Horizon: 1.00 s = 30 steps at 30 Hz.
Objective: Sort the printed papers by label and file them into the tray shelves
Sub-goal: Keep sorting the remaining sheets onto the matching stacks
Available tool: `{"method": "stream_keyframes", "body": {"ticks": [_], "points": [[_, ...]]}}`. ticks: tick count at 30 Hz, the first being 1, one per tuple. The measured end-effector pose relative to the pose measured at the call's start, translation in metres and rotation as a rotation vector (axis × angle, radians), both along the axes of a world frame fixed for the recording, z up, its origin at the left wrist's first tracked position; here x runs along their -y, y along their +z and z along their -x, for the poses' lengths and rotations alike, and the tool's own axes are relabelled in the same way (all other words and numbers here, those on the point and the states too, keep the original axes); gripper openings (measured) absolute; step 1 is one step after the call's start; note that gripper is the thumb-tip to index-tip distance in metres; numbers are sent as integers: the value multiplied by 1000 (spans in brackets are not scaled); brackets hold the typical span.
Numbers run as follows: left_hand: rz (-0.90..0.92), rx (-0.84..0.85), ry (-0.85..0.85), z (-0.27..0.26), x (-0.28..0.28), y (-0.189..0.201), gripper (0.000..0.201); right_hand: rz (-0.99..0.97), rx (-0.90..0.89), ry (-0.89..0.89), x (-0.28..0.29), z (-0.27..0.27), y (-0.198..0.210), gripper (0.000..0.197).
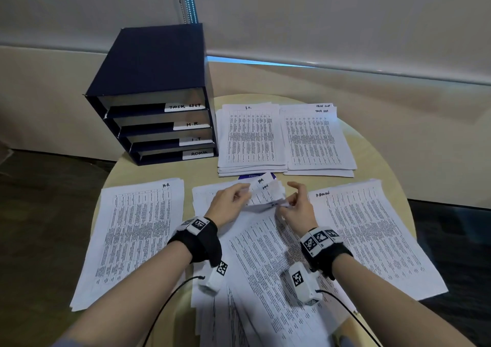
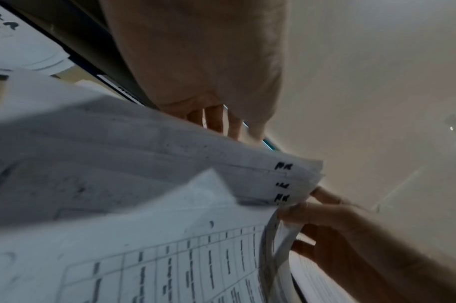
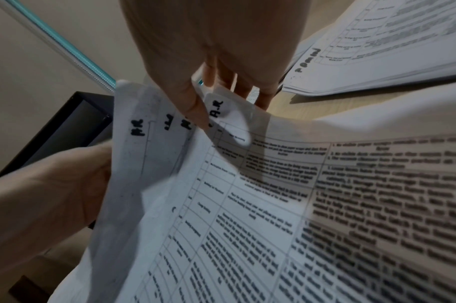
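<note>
A big loose stack of papers [image 1: 265, 261] lies on the round table [image 1: 372, 160], right under the person's arms. The far corners of its top sheets are lifted up and fanned out. The left hand [image 1: 228, 203] pinches those lifted corners [image 1: 261, 187] between thumb and fingers. The right hand [image 1: 297, 208] pinches one curled sheet [image 3: 221, 106] by its corner, thumb on top, and peels it away from the rest. The small marks on the corners look like "H.R." but they are blurry.

On the left of the stack lies the H.R. pile [image 1: 132, 235]. On the right lies the Admin pile [image 1: 377, 235]. Each one is apart from the middle stack.

Farther back are two more piles side by side, touching at their edges: the I.T. pile [image 1: 249, 137] and the Task List pile [image 1: 318, 139]. A little blue thing [image 1: 252, 176] peeks out from under the I.T. pile.

At the far left of the table stands the dark blue tray [image 1: 148, 62], just beside the I.T. pile. It has four shelves. From top to bottom the tags say Task List, H.R., I.T. and Admin
</note>
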<state>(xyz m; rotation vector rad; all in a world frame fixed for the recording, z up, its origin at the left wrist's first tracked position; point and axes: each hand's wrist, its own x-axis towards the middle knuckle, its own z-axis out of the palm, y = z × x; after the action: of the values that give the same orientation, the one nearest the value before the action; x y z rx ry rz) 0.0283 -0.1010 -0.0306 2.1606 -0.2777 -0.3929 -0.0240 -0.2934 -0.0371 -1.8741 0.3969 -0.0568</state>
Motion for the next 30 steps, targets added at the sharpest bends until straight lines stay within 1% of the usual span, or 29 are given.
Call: {"method": "stream_keyframes", "body": {"ticks": [1, 2, 3, 6, 8, 10, 11, 12, 14, 15, 17, 20, 22, 23, 24, 25, 26, 27, 29, 30], "points": [[-21, 14, -11, -3, 0, -3, 27, -3, -2, 31, 0, 0, 1, 60], [-34, 19, -31, -5, -1, -5, 19, -10, -7, 60, 0, -1, 1, 59], [-39, 20, -49, -6, -1, -6, 14, -9, -18, 83, 0, -2, 0, 52], [-73, 73, -47, -8, -1, -5, 18, 91, -29, 109, 0, -6, -5, 23], [-88, 135, -22, -10, -1, -5, 24, 135, -5, 91, -1, -5, -9, 15], [-96, 126, 12, -14, -2, -5, 29, 145, 18, 75, -1, -4, -10, 15], [-133, 115, 14, -16, -2, -6, 30, 151, 12, 70, 0, -3, -11, 17], [-188, 107, 1, -18, -2, -7, 27, 153, -4, 69, 1, -3, -11, 18], [-310, 141, -19, -20, 2, -5, 11, 127, -44, 63, 2, -1, -11, 24], [-351, 183, -38, -19, 3, -2, 7, 115, -55, 53, 3, -1, -12, 27], [-383, 318, -136, -18, 4, 0, 18, 128, -42, 30, 4, 1, -10, 29], [-391, 541, -335, -11, 2, -2, 28, 152, 14, 26, 7, 4, -8, 31], [-398, 639, -404, -8, -1, -3, 33, 108, 29, 64, 8, 4, -6, 36], [-403, 683, -425, -7, -3, -4, 35, 56, 24, 84, 7, 5, -3, 35], [-397, 673, -430, -4, -4, -3, 38, 6, 19, 103, 6, 6, -1, 31], [-372, 672, -399, 0, -5, -2, 41, -14, 18, 118, 6, 7, 3, 24], [-342, 590, -338, 4, -7, 4, 44, -5, 30, 132, 4, 7, 8, 16], [-310, 464, -262, 6, -9, 7, 48, 2, 43, 137, 4, 7, 13, 11], [-269, 216, -109, 7, -19, 17, 52, -45, 67, 107, 6, 5, 24, 11], [-251, 147, -75, 5, -27, 24, 53, -59, 80, 75, 10, 2, 29, 11]]}}
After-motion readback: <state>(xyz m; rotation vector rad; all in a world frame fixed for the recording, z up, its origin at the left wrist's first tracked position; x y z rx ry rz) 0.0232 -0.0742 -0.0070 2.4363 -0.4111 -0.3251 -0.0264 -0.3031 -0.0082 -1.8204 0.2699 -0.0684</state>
